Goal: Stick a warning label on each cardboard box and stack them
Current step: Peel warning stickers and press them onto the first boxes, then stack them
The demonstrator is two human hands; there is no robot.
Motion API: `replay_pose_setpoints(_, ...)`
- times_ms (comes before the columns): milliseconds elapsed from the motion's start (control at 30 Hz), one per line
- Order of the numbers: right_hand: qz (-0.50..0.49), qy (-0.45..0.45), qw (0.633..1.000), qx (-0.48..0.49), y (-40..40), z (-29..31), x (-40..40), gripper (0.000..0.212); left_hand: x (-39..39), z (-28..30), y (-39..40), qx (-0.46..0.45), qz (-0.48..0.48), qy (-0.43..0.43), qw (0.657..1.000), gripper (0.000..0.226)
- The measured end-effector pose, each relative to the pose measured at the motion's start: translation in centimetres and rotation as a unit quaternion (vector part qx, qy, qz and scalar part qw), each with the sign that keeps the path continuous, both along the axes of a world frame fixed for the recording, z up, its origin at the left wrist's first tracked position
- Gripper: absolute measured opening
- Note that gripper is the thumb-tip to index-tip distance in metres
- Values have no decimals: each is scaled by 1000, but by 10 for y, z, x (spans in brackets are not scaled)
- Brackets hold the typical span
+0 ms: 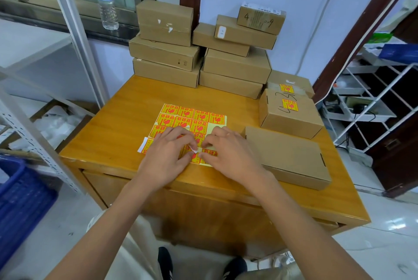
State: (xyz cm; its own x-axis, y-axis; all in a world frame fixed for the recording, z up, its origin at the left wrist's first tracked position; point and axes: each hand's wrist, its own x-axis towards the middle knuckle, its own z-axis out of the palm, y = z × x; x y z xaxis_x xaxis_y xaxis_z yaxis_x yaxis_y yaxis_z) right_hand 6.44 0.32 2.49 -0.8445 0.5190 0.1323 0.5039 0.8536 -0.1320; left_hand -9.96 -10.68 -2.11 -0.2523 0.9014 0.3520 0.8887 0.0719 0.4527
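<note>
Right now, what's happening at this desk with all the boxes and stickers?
A person is peeling a warning label off the yellow sticker sheet on the wooden desk. The left hand and right hand both pinch at a lifted corner near the sheet's front edge. A plain box waits beside the right hand; two labelled boxes sit behind it, and unlabelled stacks stand at the back.

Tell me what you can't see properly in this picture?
Head view only:
- Sticker sheet: its near part is hidden under both hands, left and right.
- Label print: too small to read.
- Blue crate: cut off by the left edge.
- Shelf items: blurred at the right edge.
</note>
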Motion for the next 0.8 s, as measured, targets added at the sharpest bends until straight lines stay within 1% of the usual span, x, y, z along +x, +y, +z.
replay_pose_setpoints(100,0,14,1000,14,-4,-1,-8,29,-1,-1,0,8,-13,-26,1000,12)
replay_pose_setpoints(167,6,23,999,21,-6,-2,-12,23,-3,-3,0,28,-29,-62,997,15)
replay_pose_setpoints(267,-13,38,999,33,-9,-3,-16,17,-9,-2,0,57,-10,-149,987,31)
replay_pose_setpoints(300,-22,44,998,33,-9,-4,-16,15,-11,-2,0,55,3,-163,985,34)
replay_pose_setpoints(433,-47,90,995,19,-16,-8,-9,10,-13,-4,1,27,17,-119,992,32)
replay_pose_setpoints(567,-79,113,990,25,-30,-13,-4,10,-12,-5,3,16,28,-99,995,39)
replay_pose_setpoints(800,-129,153,979,36,-36,-22,-7,16,-12,-6,3,48,11,-79,996,13)
